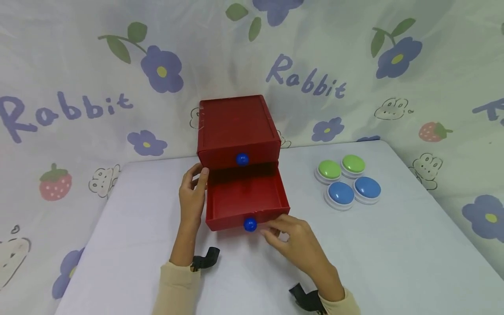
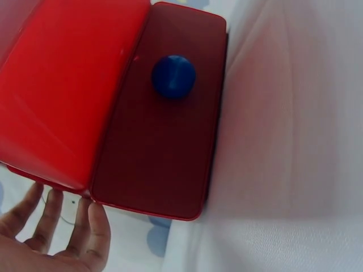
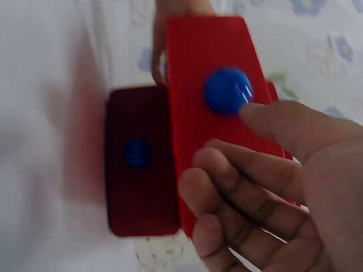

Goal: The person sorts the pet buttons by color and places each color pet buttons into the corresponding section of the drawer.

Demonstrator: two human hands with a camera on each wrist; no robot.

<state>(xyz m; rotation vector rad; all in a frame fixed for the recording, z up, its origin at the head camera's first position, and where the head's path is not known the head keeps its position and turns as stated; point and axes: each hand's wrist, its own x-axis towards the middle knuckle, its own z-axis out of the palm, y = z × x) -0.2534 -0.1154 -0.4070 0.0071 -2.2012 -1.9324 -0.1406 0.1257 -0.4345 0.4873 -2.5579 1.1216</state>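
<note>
Beige L sleeve (image 1: 177, 291) & R sleeve (image 1: 344, 304) are nearest you, each w/ a black wrist fitting (image 1: 206, 258) by the cuff. Your R forearm slants up & in from lower R; R hand (image 1: 301, 243) hangs at the front of the pulled-out drawer (image 1: 228, 224), just R of its blue knob (image 1: 250, 225). Thumb apart from loosely bent fingers, gap btwn, nothing held; can't tell if thumb touches knob. Your L forearm runs near straight up; L hand (image 1: 193, 199) is at the L side of the red cabinet (image 1: 236, 122), fingers fairly straight, tips on its side, thumb up by the front corner, no grip. Cabinet's twd the table's back edge, drawer out twd you. Above that drawer, a flush top front (image 1: 220, 158) w/ upper knob (image 1: 242, 159); below, per wrist views, a darker bottom front (image 2: 159, 147) w/ lower knob (image 2: 173, 76). Well R on the white table (image 1: 393, 245): 2 blue buttons (image 1: 341, 193), 2 green buttons (image 1: 329, 169) beyond. Behind all, printed cloth (image 1: 220, 57).
</note>
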